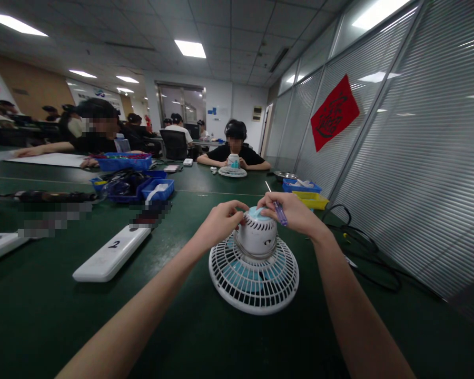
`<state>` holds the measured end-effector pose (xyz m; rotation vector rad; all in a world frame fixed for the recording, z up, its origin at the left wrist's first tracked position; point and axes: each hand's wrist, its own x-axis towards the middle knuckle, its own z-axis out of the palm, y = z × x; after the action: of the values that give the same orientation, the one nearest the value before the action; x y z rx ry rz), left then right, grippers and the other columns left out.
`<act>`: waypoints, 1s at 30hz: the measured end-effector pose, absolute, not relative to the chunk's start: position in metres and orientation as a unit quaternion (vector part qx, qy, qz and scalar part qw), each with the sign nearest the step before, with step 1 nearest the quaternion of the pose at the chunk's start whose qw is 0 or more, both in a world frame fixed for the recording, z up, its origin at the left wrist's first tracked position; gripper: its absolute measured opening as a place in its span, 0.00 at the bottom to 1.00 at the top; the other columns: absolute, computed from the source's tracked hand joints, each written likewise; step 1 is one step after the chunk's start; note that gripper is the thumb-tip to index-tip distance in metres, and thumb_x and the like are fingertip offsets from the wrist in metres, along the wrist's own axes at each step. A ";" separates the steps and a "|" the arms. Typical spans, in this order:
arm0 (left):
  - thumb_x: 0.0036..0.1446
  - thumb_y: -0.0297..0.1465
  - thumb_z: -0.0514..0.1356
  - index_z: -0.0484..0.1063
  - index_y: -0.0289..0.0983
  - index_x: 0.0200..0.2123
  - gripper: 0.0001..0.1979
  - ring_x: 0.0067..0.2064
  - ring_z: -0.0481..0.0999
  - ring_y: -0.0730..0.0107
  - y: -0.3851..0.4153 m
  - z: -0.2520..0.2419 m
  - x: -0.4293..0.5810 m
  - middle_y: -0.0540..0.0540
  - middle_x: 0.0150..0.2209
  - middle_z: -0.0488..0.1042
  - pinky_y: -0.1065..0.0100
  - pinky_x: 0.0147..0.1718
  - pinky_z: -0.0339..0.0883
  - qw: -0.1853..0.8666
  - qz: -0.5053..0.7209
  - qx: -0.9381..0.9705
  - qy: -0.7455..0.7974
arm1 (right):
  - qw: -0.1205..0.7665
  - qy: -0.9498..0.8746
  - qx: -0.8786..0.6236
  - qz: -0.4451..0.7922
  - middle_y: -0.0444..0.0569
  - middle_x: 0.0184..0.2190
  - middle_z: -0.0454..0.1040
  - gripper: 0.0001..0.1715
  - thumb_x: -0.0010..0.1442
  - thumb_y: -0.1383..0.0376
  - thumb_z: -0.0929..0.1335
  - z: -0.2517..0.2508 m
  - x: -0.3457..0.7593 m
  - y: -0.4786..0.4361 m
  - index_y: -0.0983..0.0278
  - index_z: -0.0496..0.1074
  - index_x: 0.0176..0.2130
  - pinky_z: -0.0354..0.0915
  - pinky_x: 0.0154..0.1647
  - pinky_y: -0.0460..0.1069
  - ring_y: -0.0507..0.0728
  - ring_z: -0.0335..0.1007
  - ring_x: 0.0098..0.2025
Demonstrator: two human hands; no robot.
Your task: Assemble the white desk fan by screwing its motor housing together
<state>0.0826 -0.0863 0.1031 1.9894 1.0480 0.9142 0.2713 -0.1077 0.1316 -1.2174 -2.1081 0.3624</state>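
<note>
Here, face down in the near middle of a green bench point(205, 347), a white fan point(256, 257), with its grille point(255, 304) beneath, pale blue blades point(243, 278) visible through the bars and motor housing point(256, 237) uppermost. At the left edge of the housing's pale blue cap point(255, 213), bent fingers of the left hand point(225, 221), impossible to tell whether pinching anything. Across the cap, fingers of the right hand point(296, 213), closed around a purple-handled screwdriver point(279, 213), its thin shaft slanting up and leftward. To the left, a long white box point(112, 253) marked with a black 2; to the right, loose black cables point(373, 242). Farther off, blue bins point(168, 190) on the left, with a yellow bin point(318, 202) and a metal bowl point(285, 176) on the right. Beyond, at the bench's far side, a person in black point(253, 158) behind a second fan point(233, 172), likewise grille down. Deeper in the room, an office chair point(174, 143); along the right wall, a red sheet point(335, 113) against blinds point(430, 158).
</note>
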 end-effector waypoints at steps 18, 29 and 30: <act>0.52 0.28 0.51 0.75 0.34 0.39 0.16 0.30 0.74 0.70 -0.088 0.104 0.083 0.46 0.29 0.76 0.70 0.31 0.67 0.339 0.360 0.766 0.410 | 0.347 -0.805 -0.460 0.141 0.48 0.31 0.74 0.18 0.52 0.66 0.67 0.130 0.272 -0.106 0.61 0.53 0.22 0.61 0.37 0.51 0.55 0.69 0.34; 0.53 0.26 0.51 0.75 0.33 0.39 0.15 0.30 0.74 0.72 -0.089 0.106 0.083 0.47 0.29 0.76 0.71 0.31 0.67 0.337 0.352 0.768 0.416 | 0.368 -0.798 -0.448 0.161 0.48 0.30 0.74 0.18 0.52 0.67 0.67 0.127 0.273 -0.104 0.61 0.52 0.22 0.62 0.36 0.51 0.55 0.70 0.34; 0.53 0.26 0.51 0.75 0.33 0.39 0.15 0.30 0.74 0.72 -0.089 0.106 0.083 0.47 0.29 0.76 0.71 0.31 0.67 0.338 0.354 0.768 0.414 | 0.370 -0.798 -0.448 0.159 0.48 0.30 0.74 0.18 0.52 0.67 0.67 0.127 0.274 -0.103 0.61 0.52 0.22 0.62 0.36 0.51 0.55 0.70 0.33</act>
<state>0.0830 -0.0890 0.1056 2.0004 1.0794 0.9215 0.2735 -0.1032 0.1266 -1.1496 -2.0485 0.4079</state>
